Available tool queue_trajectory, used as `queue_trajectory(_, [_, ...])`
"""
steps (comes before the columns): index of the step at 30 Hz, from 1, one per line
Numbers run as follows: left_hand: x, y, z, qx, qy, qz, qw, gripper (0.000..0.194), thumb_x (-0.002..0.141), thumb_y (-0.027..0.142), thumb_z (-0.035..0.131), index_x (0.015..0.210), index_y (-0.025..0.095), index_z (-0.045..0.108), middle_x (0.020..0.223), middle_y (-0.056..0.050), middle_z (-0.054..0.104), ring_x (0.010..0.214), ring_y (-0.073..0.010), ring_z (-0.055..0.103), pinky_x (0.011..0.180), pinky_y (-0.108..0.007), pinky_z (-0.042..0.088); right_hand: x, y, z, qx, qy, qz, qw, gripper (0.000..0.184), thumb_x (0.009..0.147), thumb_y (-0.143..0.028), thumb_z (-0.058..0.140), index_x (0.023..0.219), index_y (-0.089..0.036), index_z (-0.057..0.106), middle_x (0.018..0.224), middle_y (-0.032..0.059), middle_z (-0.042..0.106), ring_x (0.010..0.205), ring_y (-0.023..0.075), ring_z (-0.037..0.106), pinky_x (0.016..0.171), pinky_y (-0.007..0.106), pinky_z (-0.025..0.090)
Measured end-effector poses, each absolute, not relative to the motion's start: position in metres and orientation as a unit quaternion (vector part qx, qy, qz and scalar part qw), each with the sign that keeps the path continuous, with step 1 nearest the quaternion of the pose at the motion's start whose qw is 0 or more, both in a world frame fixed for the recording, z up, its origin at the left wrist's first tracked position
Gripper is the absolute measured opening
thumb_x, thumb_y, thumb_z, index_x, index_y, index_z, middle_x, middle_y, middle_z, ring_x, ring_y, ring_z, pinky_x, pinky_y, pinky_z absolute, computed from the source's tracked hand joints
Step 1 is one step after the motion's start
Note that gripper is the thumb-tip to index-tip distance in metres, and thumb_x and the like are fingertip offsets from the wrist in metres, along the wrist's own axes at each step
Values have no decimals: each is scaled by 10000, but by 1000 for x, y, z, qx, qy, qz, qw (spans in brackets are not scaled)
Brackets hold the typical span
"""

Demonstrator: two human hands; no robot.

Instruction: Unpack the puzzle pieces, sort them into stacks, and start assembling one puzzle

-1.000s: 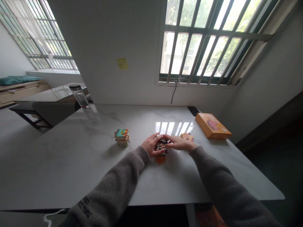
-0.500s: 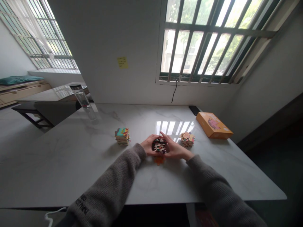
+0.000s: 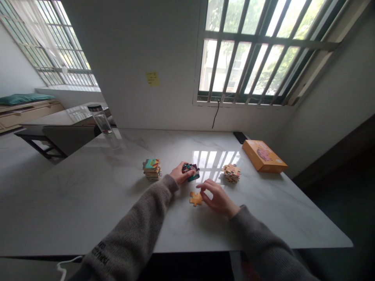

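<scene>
A stack of dark, multicoloured jigsaw pieces (image 3: 193, 174) is gripped in my left hand (image 3: 181, 174), tilted, with the thumb across its near side. Just below it, a single orange jigsaw piece (image 3: 195, 198) lies flat on the table. My right hand (image 3: 216, 197) hovers at the right of that piece, thumb and index finger curved with a gap between them and nothing visible held. To the left stands a stack of jigsaw pieces with a teal and red top (image 3: 152, 169). Another stack with peach-coloured pieces (image 3: 232, 173) stands beyond my right hand.
An orange box (image 3: 264, 156) lies at the table's right edge, with a black phone (image 3: 240, 137) behind it. A clear bottle (image 3: 101, 121) stands at the back left of the white marbled table (image 3: 88, 214). A yellow note (image 3: 152, 79) is on the wall.
Both hands were around the dark stack. My right hand has let go and moved down and right; my left hand keeps the stack, now tilted, and the orange piece is fully uncovered.
</scene>
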State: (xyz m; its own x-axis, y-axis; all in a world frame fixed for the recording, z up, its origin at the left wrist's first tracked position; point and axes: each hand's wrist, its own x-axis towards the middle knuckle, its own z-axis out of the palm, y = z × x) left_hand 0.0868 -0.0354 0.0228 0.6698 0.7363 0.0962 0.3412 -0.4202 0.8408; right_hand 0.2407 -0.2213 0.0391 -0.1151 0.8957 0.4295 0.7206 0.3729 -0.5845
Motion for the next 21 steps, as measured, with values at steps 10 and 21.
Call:
queue_trajectory(10, [85,-31,26,832,377,192,360,581,816,695,527,1114,200,590,986,-73,679,958,-286,642,938,-442,479,237,-221,31,-567,-782,125,227,408,843,-269,702,1233,-311,591,1189,79,591,1104,281,513,1001,494,462])
queue_trajectory(21, [77,-26,6,875,214,294,321,757,659,518,832,1267,184,530,1181,-94,488,1108,-267,600,1051,-433,498,242,-220,26,-554,-749,161,326,701,864,-107,580,1475,-364,354,1246,67,440,1126,213,556,1024,401,512])
